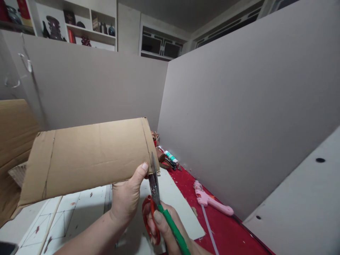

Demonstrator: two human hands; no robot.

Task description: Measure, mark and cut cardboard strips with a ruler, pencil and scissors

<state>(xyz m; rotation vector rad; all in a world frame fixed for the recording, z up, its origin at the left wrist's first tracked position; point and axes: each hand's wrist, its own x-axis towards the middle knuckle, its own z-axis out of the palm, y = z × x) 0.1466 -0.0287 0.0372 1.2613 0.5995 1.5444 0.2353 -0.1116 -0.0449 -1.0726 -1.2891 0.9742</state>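
Observation:
A flat piece of brown cardboard (pixel 92 156) is held up in front of me, with a dark line drawn across it near each end. My left hand (pixel 129 193) grips its lower edge near the right end, thumb on the front face and the other fingers hidden behind. In my right hand (pixel 167 223) is a pair of scissors (pixel 154 184) with one red and one green handle. The blades point upward at the cardboard's lower right corner. One blade lies in front of the cardboard, close to the right-hand line.
Another brown cardboard piece (pixel 13 152) stands at the far left. A pink glue gun (pixel 212 203) lies on the red cloth (pixel 225 233) at right. A green and white tube (pixel 171 156) and small tools are by the grey partition (pixel 239 106). White sheets (pixel 183 209) lie below.

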